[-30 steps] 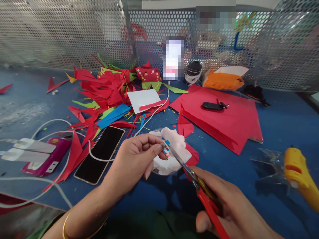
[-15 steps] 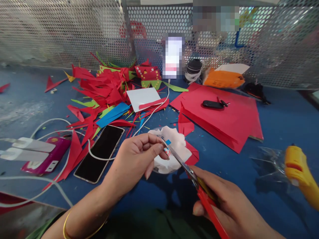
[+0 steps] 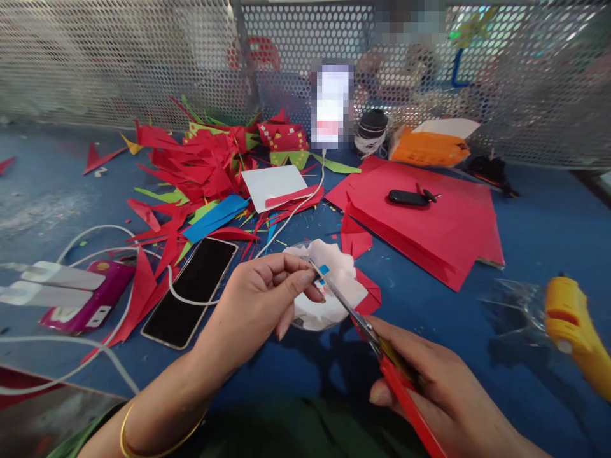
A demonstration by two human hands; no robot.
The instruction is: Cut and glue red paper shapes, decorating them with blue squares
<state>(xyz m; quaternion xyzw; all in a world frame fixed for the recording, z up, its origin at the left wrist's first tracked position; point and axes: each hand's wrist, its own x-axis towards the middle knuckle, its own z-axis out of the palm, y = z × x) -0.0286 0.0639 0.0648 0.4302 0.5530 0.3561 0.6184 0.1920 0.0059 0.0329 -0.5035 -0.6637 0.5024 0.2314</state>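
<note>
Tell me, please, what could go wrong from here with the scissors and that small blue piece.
First, the scissors in the right hand have their blades close to the fingertips of the left hand, so a slip could nick them. Second, the small blue piece at those fingertips might drop onto the white paper below. Third, a white cable lies across the dark phone near the left hand and might snag.

A dark phone [image 3: 200, 273] lay on the blue table [image 3: 42, 203], a white cable [image 3: 193, 303] crossing it; to its left sat a purple power strip [image 3: 114, 284] with white chargers [image 3: 62, 277]; a lit phone [image 3: 333, 102] stood before the perforated screen [image 3: 296, 32]; right of it were a black spool [image 3: 373, 121] and an orange packet [image 3: 424, 151]; a black key fob [image 3: 408, 198] rested on red sheets [image 3: 429, 235]; a yellow tool [image 3: 568, 318] lay far right.
</note>
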